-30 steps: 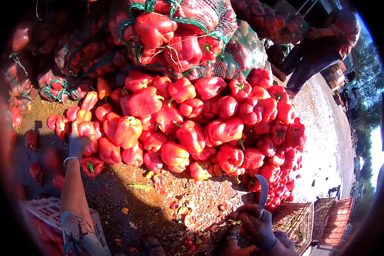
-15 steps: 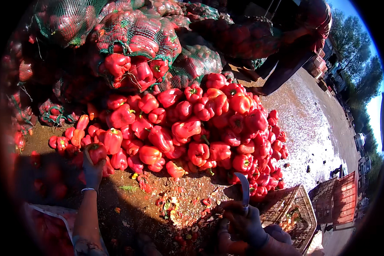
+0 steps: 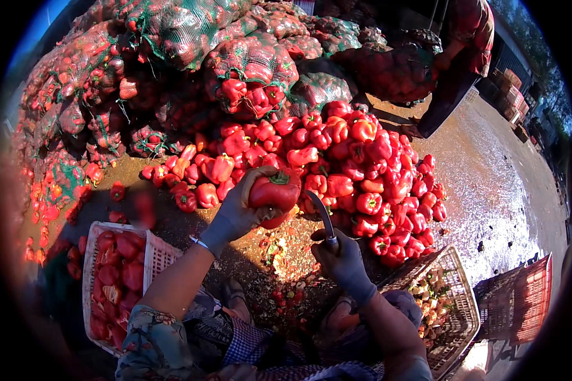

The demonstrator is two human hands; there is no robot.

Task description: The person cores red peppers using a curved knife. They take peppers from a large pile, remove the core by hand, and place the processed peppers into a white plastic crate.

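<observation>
My gloved left hand (image 3: 238, 209) grips a red bell pepper (image 3: 276, 190), stem upward, at the centre of the view. Just to its right, my gloved right hand (image 3: 340, 260) is closed on the handle of a curved knife (image 3: 323, 209), its blade rising close beside the pepper. Behind both hands lies a large loose pile of red peppers (image 3: 376, 153) on the dirty ground. A crate of peppers (image 3: 154, 254) stands at my lower left. A crate with pale scraps (image 3: 459, 296) is at my lower right. Pepper scraps (image 3: 278, 254) lie below my hands.
Stacked mesh sacks of peppers (image 3: 178, 38) fill the back and left. Another person (image 3: 464, 70) stands at the upper right, hand on a dark sack (image 3: 388, 73). A red crate (image 3: 521, 298) is at right. Pavement (image 3: 508, 190) runs along the right, toward stacked boxes (image 3: 513, 95).
My left hand has lifted a pepper from the pile and moved rightward to the centre. My right hand with the knife has risen leftward to meet it. The view has shifted, showing more sacks.
</observation>
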